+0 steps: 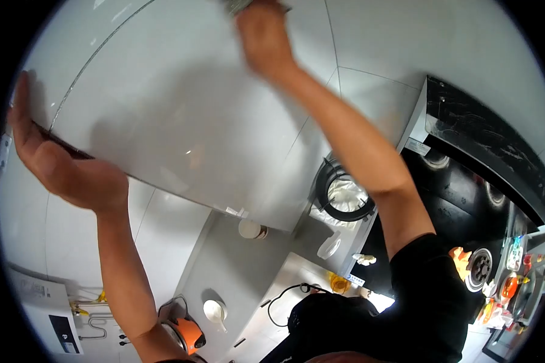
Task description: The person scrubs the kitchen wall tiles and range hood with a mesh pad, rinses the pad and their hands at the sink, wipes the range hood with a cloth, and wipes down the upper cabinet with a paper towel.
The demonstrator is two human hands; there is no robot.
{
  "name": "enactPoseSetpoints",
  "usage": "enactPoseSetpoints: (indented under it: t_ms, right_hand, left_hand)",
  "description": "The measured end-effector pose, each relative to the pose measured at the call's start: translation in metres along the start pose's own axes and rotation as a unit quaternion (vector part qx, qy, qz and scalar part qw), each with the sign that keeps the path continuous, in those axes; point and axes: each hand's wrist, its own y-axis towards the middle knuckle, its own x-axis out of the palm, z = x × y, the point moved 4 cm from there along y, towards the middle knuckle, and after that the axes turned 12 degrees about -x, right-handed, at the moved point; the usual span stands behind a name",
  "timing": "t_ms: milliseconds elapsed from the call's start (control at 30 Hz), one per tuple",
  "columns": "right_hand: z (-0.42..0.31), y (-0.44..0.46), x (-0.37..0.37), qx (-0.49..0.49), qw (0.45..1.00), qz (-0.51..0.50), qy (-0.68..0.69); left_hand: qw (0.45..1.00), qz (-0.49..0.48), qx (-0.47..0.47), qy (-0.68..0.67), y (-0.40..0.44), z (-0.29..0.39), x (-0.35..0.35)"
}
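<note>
A large glossy white cabinet panel (181, 115) fills the upper left, with a lower edge running down to the right. My left hand (66, 163) rests against that lower edge at the far left, its fingers stretched upward and holding nothing that I can see. Higher up, my right hand (263, 33) is closed on a greyish cloth-like thing (238, 6) against the white surface. Blur and the top of the view hide most of that thing, so its exact kind is unclear.
A black range hood (490, 139) and a dark glossy cooktop (442, 199) are at right. A pan support ring (327, 199), a paper cup (252, 229), a white ladle-like scoop (214, 311) and an orange appliance (189, 334) stand below. A white water heater (39, 308) hangs lower left.
</note>
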Motion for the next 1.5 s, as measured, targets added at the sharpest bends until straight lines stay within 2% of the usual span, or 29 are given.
enactPoseSetpoints:
  t_ms: [33, 67, 100, 133, 200, 233, 300, 333, 367, 400, 433, 467, 533, 633, 667, 733, 800, 867, 967, 1067, 1100, 1133, 1167, 1200, 1300, 1367, 1400, 1467, 1500]
  right_hand:
    - [-0.062, -0.001, -0.046, 0.023, 0.987, -0.074, 0.144]
    - [-0.109, -0.005, -0.076, -0.006, 0.964, 0.088, 0.251]
    - [-0.145, -0.022, -0.093, -0.035, 0.957, 0.068, 0.279]
    - [-0.173, -0.041, -0.104, -0.065, 0.948, 0.047, 0.307]
    - [-0.192, -0.082, -0.099, -0.009, 0.96, 0.024, 0.279]
    - [-0.189, -0.129, -0.051, 0.165, 0.853, 0.064, 0.49]
    - [-0.164, -0.16, -0.002, 0.324, 0.67, 0.096, 0.66]
    - [-0.119, -0.155, -0.012, 0.295, 0.777, 0.107, 0.546]
    - [-0.078, -0.149, -0.027, 0.26, 0.864, 0.113, 0.417]
    - [-0.064, -0.148, -0.042, 0.223, 0.928, 0.11, 0.277]
    - [-0.068, -0.145, -0.044, 0.227, 0.928, 0.103, 0.277]
    - [-0.071, -0.13, -0.045, 0.183, 0.937, 0.12, 0.273]
    - [-0.087, -0.102, -0.045, 0.102, 0.948, 0.152, 0.26]
    - [-0.162, -0.088, -0.076, 0.116, 0.951, -0.004, 0.288]
    - [-0.162, -0.089, -0.085, 0.031, 0.98, -0.068, 0.185]
    - [-0.109, -0.106, -0.072, 0.14, 0.961, 0.009, 0.24]
    - [-0.07, -0.114, -0.072, 0.202, 0.938, 0.05, 0.278]
    - [-0.112, -0.135, -0.073, 0.116, 0.956, 0.054, 0.262]
    - [-0.155, -0.151, -0.091, 0.071, 0.946, 0.026, 0.315]
    - [-0.088, -0.127, -0.064, 0.197, 0.911, 0.01, 0.361]
    - [-0.082, -0.105, -0.074, 0.164, 0.949, 0.067, 0.26]
    - [-0.094, -0.108, -0.078, 0.164, 0.949, 0.067, 0.26]
    - [-0.116, -0.119, -0.086, 0.151, 0.943, 0.067, 0.288]
    - [-0.139, -0.135, -0.09, 0.12, 0.946, 0.051, 0.296]
    - [-0.178, -0.167, -0.084, 0.046, 0.948, -0.055, 0.31]
    - [-0.153, -0.144, -0.088, 0.048, 0.95, 0.025, 0.306]
    - [-0.126, -0.11, -0.096, 0.032, 0.944, 0.102, 0.312]
    - [-0.075, -0.075, -0.077, 0.295, 0.869, -0.037, 0.395]
    - [-0.078, -0.083, -0.075, 0.296, 0.867, -0.039, 0.399]
  left_hand:
    - [1.0, -0.007, 0.001, -0.024, 0.002, -0.004, -0.001]
    - [0.999, -0.014, 0.003, -0.048, 0.004, -0.009, -0.003]
    - [0.995, 0.002, 0.091, 0.043, 0.004, -0.003, 0.0]
    - [0.992, 0.006, 0.094, 0.083, 0.003, 0.008, 0.002]
    - [0.982, 0.014, 0.101, 0.162, 0.001, 0.03, 0.006]
    - [0.983, 0.028, 0.071, 0.168, 0.003, 0.032, 0.006]
    - [0.986, 0.043, 0.048, 0.152, 0.004, 0.022, 0.009]
    - [0.988, 0.05, 0.037, 0.143, 0.005, 0.017, 0.01]
    - [0.978, 0.064, 0.123, 0.156, 0.005, 0.011, 0.011]
    - [0.972, 0.066, 0.161, 0.16, 0.0, 0.014, 0.009]
    - [0.964, 0.067, 0.198, 0.165, -0.006, 0.017, 0.007]
    - [0.975, 0.059, 0.118, 0.178, -0.003, 0.022, 0.005]
    - [0.981, 0.05, 0.035, 0.183, 0.001, 0.029, 0.007]
    - [0.984, 0.067, -0.017, 0.167, 0.001, 0.032, 0.01]
    - [0.986, 0.067, -0.012, 0.153, 0.0, 0.033, 0.01]
    - [0.987, 0.071, -0.008, 0.146, -0.001, 0.024, 0.011]
    - [0.996, 0.082, -0.009, 0.028, -0.002, 0.011, 0.014]
    - [0.996, 0.089, -0.013, -0.007, 0.0, 0.014, 0.013]
    - [0.996, 0.082, -0.02, -0.014, -0.002, 0.009, 0.013]
    - [0.996, 0.092, 0.013, 0.013, 0.0, 0.013, 0.016]
    - [0.994, 0.1, 0.028, 0.032, -0.001, 0.02, 0.016]
    - [0.992, 0.108, 0.043, 0.051, -0.002, 0.028, 0.016]
    - [0.994, 0.105, -0.003, 0.027, -0.001, 0.032, 0.017]
    - [0.993, 0.105, -0.047, 0.003, 0.001, 0.032, 0.017]
    - [0.993, 0.103, -0.051, -0.019, 0.001, 0.032, 0.018]
    - [0.994, 0.1, -0.047, -0.014, 0.0, 0.031, 0.018]
    - [0.994, 0.098, -0.044, -0.008, -0.001, 0.03, 0.018]
    - [0.995, 0.091, -0.036, -0.027, -0.001, 0.024, 0.017]
    - [0.995, 0.084, -0.025, -0.05, -0.002, 0.022, 0.014]
